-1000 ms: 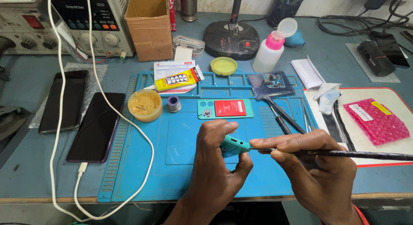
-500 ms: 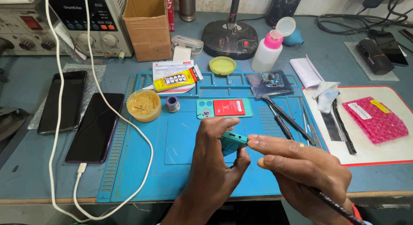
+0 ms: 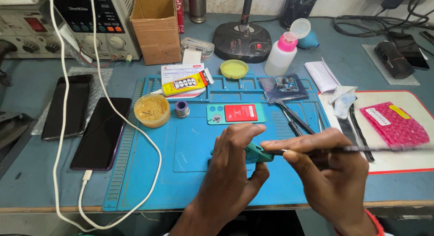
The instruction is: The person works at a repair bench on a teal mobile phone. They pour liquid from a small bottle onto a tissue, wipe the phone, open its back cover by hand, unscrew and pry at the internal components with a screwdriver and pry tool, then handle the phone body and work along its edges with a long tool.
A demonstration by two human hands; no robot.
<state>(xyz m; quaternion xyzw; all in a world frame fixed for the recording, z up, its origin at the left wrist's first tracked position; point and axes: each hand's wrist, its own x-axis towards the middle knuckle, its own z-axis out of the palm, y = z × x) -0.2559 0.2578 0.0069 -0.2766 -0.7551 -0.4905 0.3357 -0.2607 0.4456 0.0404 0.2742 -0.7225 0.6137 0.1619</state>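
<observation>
Since half a second ago you are swinging the thin tool (image 3: 361, 149) level, right hand (image 3: 330, 172) pinching it, left hand (image 3: 233, 166) gripping the teal part (image 3: 257, 153); pressing hard risks gouging it.

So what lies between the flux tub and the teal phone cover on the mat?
A small solder spool lies between them, in the head view.

Left hand (image 3: 228, 172) bare, no ring, no sleeve. Right hand (image 3: 332, 177) bare; red band (image 3: 374, 222) at its wrist.
</observation>
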